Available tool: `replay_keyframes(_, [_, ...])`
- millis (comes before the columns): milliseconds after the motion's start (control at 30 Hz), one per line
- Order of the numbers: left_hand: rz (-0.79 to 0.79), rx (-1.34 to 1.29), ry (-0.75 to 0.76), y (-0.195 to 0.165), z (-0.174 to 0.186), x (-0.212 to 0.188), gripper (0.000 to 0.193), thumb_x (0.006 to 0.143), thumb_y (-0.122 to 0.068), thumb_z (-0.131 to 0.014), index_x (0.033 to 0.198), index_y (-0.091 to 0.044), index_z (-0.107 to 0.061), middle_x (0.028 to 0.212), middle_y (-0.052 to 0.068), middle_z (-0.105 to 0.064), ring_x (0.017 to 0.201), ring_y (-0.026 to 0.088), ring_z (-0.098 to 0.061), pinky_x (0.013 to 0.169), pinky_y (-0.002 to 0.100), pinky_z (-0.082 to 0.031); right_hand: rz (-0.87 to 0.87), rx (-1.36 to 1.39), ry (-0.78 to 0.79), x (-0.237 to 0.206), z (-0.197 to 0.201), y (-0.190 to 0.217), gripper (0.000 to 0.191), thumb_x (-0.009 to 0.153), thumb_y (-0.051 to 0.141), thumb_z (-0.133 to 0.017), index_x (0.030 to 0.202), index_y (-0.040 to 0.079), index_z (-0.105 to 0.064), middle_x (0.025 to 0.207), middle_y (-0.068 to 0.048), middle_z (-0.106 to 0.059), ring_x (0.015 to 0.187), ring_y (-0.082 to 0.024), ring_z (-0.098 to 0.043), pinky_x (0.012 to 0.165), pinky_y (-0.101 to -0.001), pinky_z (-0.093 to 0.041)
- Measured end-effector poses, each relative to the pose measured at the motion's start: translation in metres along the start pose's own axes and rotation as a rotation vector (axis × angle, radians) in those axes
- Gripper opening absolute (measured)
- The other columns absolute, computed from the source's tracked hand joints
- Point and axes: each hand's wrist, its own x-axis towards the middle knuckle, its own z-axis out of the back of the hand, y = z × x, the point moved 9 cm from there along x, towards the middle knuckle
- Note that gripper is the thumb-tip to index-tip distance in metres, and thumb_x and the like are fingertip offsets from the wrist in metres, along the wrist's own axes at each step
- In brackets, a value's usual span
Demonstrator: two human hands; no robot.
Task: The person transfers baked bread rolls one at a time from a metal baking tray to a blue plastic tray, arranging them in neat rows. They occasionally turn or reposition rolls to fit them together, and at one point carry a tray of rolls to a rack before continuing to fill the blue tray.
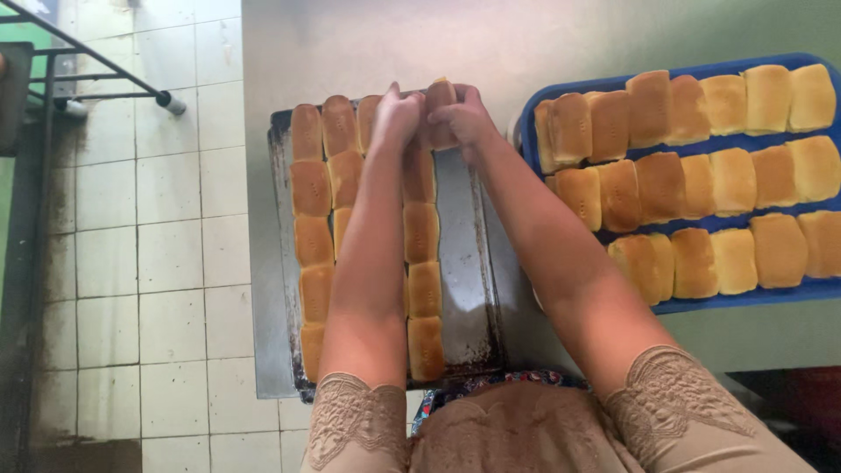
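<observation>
1. Bread roll (441,109) at the baking tray's (464,263) far end, pinched by both the left hand (399,118) and the right hand (466,118), fingers pressed together.
2. Separation step, I'd judge; next calls for a clean lift toward the blue tray (753,298).

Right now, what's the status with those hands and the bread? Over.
Left hand and right hand together on one bread roll, far end of the metal baking tray. Blue tray of rolls at right. Nothing blocking.

Free: I see a bare strip of the baking tray (460,263) right of its buns (423,263). Obstacles: blue tray (745,298) packed with rolls (701,184); open counter (526,44) beyond.
</observation>
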Motion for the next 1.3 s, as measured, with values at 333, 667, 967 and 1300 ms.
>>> replay_keyframes(333, [-0.544,0.067,0.124,-0.022,0.042,-0.052,0.059,0.076,-0.013,-0.089,0.129,-0.004,-0.063,0.118,0.013,-0.065,0.106,0.024,-0.065,0.087,0.035,-0.055,0.166,0.018,0.418,-0.016,-0.010,0.017,0.064,0.069,-0.008,-0.066,0.130,0.007,-0.059,0.120,-0.006,-0.066,0.112,-0.020,-0.066,0.098,-0.0352,-0.057])
replay_keyframes(667, [-0.401,-0.260,-0.100,0.030,0.067,-0.044,0.074,0.081,-0.014,-0.090,0.143,-0.008,-0.049,0.127,0.010,-0.055,0.114,0.022,-0.059,0.094,0.035,-0.059,0.328,0.540,0.393,-0.037,0.004,0.045,0.048,0.088,-0.007,-0.073,0.131,0.008,-0.057,0.121,-0.006,-0.064,0.117,-0.021,-0.062,0.107,-0.0392,-0.053])
replay_keyframes(967, [-0.329,-0.546,-0.108,0.004,0.064,0.005,0.074,0.088,-0.040,-0.088,0.146,-0.016,-0.049,0.127,0.005,-0.064,0.115,0.020,-0.066,0.092,0.036,-0.061,-0.144,0.266,0.372,-0.079,-0.037,-0.037,0.046,0.084,0.009,-0.078,0.127,0.009,-0.061,0.115,-0.007,-0.069,0.106,-0.022,-0.069,0.090,-0.0417,-0.061])
replay_keyframes(1300, [-0.095,-1.299,0.378,-0.035,0.051,-0.126,0.039,0.108,-0.042,-0.059,0.129,-0.010,-0.058,0.118,0.008,-0.069,0.107,0.021,-0.070,0.086,0.035,-0.059,0.241,0.219,0.437,-0.179,0.090,0.090,0.055,0.099,0.014,-0.078,0.146,0.004,-0.052,0.128,-0.010,-0.063,0.119,-0.019,-0.062,0.103,-0.0365,-0.055])
